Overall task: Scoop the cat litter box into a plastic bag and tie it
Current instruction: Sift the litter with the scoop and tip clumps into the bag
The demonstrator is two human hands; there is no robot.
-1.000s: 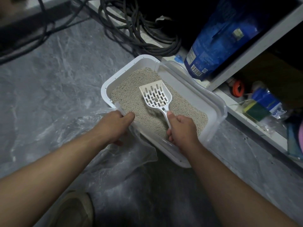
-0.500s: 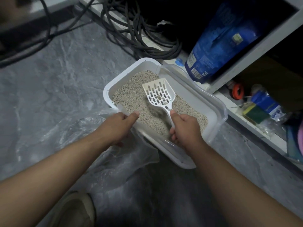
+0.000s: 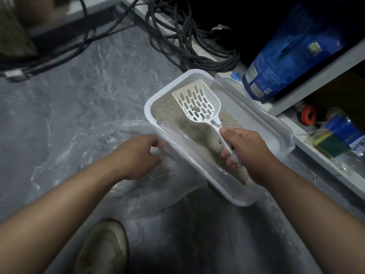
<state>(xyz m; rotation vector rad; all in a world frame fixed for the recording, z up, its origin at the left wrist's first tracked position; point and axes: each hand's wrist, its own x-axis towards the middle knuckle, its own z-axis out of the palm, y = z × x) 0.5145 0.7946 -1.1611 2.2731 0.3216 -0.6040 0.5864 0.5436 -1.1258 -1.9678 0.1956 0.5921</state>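
Note:
A white litter box (image 3: 276, 123) with a translucent rim stands on the grey floor, holding beige litter (image 3: 199, 133). My right hand (image 3: 246, 153) grips the handle of a white slotted scoop (image 3: 197, 103), lifted over the litter with a few small clumps on its blade. My left hand (image 3: 136, 155) is at the box's near left rim, fingers curled beside the edge; whether they grip the clear plastic bag (image 3: 83, 155) lying crumpled on the floor under the hand is unclear.
Dark coiled cables (image 3: 189, 46) lie behind the box. A blue bag (image 3: 292, 56) leans on a white shelf (image 3: 320, 76) at the right, with sponges and packets (image 3: 339, 139) below. My shoe (image 3: 102, 252) is at the bottom.
The scoop has risen out of the litter and tipped up toward the far end of the box. My left hand slid off the rim toward the bag. The camera moved closer.

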